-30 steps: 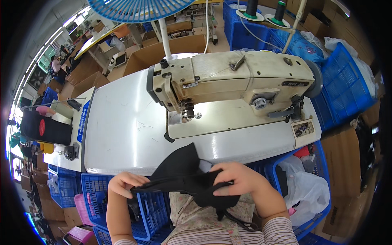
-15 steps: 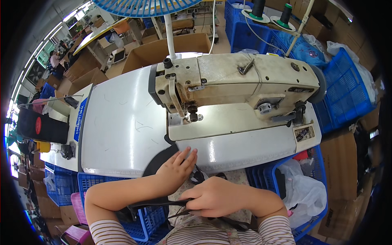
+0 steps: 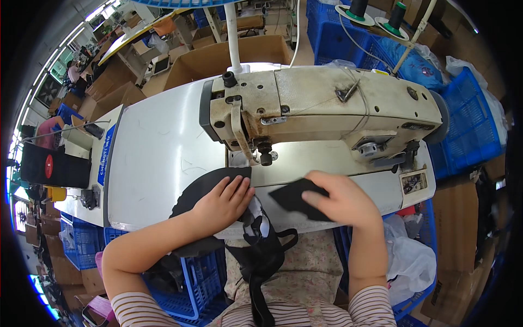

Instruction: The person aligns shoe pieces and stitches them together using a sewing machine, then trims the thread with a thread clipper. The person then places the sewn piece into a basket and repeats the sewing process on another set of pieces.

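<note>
My left hand (image 3: 222, 206) lies flat with fingers stretched out on a curved black fabric piece (image 3: 202, 184). That piece rests on the white table of the sewing machine (image 3: 327, 98), its far edge just short of the presser foot and needle area. From it a bundle of black fabric with a strap (image 3: 264, 260) hangs over the front table edge into my lap; a shiny grey-white patch shows in it. My right hand (image 3: 346, 200), slightly blurred, pinches a small black fabric panel (image 3: 293, 197) above the table, right of the left hand and apart from it.
Blue crates (image 3: 197, 289) stand below the table, the right one holding a white plastic bag (image 3: 406, 248). Another blue crate (image 3: 471, 128) is beyond the machine's right end. Thread cones (image 3: 396, 15) stand at the back right. A cardboard box (image 3: 256, 50) sits behind the table.
My right hand has moved from my lap up and right over the table, bringing the small black panel into view. The left hand has shifted slightly left, with the curved piece farther onto the table.
</note>
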Tool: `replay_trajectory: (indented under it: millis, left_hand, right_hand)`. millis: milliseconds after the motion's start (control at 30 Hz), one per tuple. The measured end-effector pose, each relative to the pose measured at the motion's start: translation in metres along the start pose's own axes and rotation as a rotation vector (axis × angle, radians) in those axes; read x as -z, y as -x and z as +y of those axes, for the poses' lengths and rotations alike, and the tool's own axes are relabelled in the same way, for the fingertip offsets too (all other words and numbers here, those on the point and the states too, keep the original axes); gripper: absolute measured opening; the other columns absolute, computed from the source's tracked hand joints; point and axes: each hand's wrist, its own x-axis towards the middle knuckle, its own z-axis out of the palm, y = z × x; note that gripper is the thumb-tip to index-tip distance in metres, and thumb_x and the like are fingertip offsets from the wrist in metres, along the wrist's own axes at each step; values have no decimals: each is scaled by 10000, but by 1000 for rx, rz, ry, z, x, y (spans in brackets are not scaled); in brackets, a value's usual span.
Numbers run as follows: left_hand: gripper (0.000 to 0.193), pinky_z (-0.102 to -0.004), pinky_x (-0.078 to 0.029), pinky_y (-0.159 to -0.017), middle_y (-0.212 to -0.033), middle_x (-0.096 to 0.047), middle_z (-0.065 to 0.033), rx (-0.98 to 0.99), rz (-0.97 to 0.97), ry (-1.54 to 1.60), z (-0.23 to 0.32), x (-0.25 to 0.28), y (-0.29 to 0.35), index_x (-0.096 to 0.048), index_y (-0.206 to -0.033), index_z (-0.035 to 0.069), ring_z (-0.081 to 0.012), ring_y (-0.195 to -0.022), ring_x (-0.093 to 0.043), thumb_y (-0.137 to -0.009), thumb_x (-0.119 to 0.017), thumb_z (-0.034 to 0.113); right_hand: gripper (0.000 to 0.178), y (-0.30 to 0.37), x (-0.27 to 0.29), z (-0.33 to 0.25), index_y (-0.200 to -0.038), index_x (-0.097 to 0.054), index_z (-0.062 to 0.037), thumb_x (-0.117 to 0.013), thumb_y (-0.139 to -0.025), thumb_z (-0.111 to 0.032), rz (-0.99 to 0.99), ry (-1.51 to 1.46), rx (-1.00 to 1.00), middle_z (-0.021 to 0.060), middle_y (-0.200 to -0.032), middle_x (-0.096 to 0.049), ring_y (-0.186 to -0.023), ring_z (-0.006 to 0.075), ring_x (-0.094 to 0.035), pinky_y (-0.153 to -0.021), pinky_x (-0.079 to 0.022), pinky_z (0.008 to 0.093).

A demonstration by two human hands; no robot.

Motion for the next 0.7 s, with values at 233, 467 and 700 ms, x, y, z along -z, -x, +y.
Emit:
replay_trajectory:
  millis: [233, 467, 700]
  left_hand:
    - [445, -444, -452, -973, -1295, -558, -158, 79, 162, 81, 6, -56, -7, -586, -1222, 18, -301, -1166, -551, -822, -563, 212]
    - [476, -456, -431, -1017, -1307, -547, -172, 152, 156, 219, 10, -73, 6, -592, -1197, -4, -310, -1205, -533, -760, -577, 187]
    - [539, -505, -326, -1098, -1400, -469, -181, 232, 141, 410, 3, -62, 2, -549, -1244, 0, -338, -1322, -416, -738, -600, 181]
  right_hand:
    - [370, -62, -57, 65, -1104, -577, -46, -684, -762, -136, 174, 710, 219, 124, -1002, -598, -980, 308, -582, -819, -462, 436]
    - [453, -50, -92, 65, -1088, -615, -47, -771, -700, -222, 156, 570, 264, 132, -1225, -532, -1201, 314, -472, -942, -430, 443]
    - [404, -64, -102, 75, -1097, -625, -39, -734, -751, -219, 251, 515, 347, 148, -1218, -538, -1244, 333, -453, -1030, -394, 456]
